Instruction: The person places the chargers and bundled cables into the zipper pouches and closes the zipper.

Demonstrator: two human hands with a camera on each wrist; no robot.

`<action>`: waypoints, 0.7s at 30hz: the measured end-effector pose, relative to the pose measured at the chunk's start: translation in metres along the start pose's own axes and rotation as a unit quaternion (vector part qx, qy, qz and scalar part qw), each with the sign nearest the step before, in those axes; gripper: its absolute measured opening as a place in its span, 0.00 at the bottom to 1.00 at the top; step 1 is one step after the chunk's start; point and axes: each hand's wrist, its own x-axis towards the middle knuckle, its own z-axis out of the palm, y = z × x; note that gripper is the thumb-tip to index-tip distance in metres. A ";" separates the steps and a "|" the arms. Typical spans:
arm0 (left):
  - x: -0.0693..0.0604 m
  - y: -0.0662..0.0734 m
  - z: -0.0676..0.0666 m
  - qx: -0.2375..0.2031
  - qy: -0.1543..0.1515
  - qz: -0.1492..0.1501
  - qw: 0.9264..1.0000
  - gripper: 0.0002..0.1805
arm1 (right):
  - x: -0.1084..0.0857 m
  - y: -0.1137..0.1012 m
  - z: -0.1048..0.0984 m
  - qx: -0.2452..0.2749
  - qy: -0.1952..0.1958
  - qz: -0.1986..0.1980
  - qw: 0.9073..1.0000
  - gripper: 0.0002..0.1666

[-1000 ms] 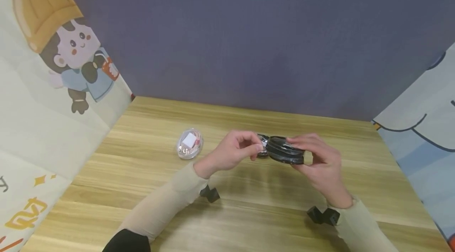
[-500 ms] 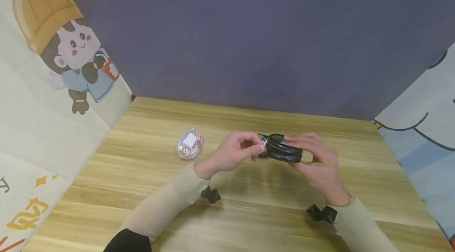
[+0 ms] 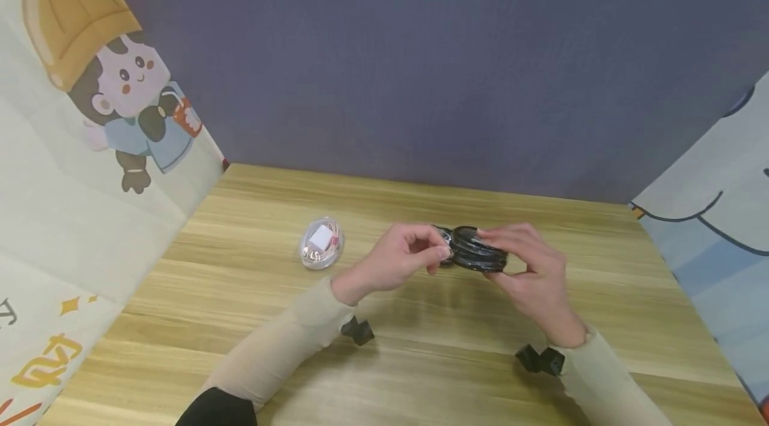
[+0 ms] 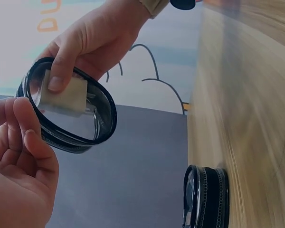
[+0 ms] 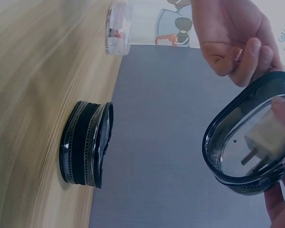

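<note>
My right hand grips a small oval zip pouch with clear faces and black trim, raised above the table. In the left wrist view, the thumb lies over a white charger plug seen within the pouch; metal prongs show in the right wrist view. At the pouch's left end, my left hand pinches its edge between thumb and forefinger. Whether a zip pull is between these fingertips is hidden. A similar black-trimmed pouch stands on the table behind, partly covered by the left hand in the head view.
To the left on the wooden table lies a clear oval case holding a white block and a pale coiled cable. A grey-blue panel closes off the back. Printed cloths hang at both sides.
My right hand and the held pouch have shifted slightly left, and the pouch has turned a little. My left hand stays at its end, having moved slightly right.
</note>
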 end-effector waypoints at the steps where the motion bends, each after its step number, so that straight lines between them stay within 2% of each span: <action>1: 0.000 0.000 0.000 0.001 0.000 0.001 1.000 0.05 | -0.001 0.002 0.000 -0.006 0.000 -0.005 1.000 0.15; 3: 0.000 0.000 0.001 0.001 -0.002 0.004 1.000 0.05 | -0.002 0.005 0.001 -0.013 0.000 -0.015 1.000 0.16; 5: 0.000 0.000 0.001 0.001 -0.002 0.007 1.000 0.06 | -0.003 0.008 0.003 -0.017 0.001 -0.022 1.000 0.20; 10: -0.001 0.001 0.001 -0.011 -0.001 0.000 1.000 0.05 | -0.005 0.011 0.004 -0.014 0.003 -0.020 1.000 0.25; 21: -0.002 0.001 0.001 -0.072 0.001 -0.021 0.997 0.06 | -0.003 0.004 0.007 0.054 0.010 -0.027 0.998 0.28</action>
